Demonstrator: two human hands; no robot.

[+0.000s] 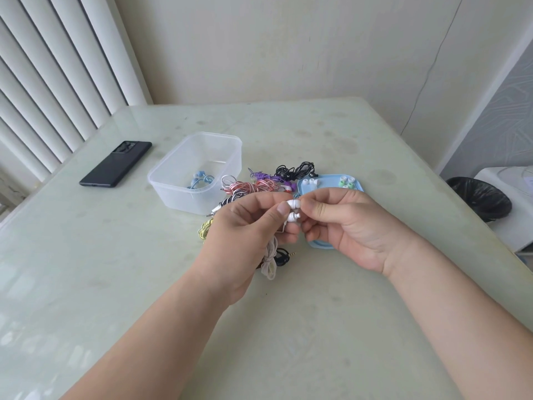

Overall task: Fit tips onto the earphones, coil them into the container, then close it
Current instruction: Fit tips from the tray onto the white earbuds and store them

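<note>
There is one clear container (pixel 173 197), one blue lid (pixel 327 186), one black phone (pixel 115 164) and one bin (pixel 478 197). One blue earphone coil (pixel 199 180) lies in the container. Outside it are perhaps seven more tangled coils (pixel 251 186), which overlap and are partly covered. Two hands, left hand (pixel 248 226) and right hand (pixel 346 226), share two white earbuds (pixel 294 203). About eight loose tips (pixel 346 182) lie on the lid.

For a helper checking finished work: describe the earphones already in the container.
On the pale table, find the clear plastic container right of the black phone. The light blue earphones lie coiled inside it, the only set in there; every other bundle sits outside.
</note>
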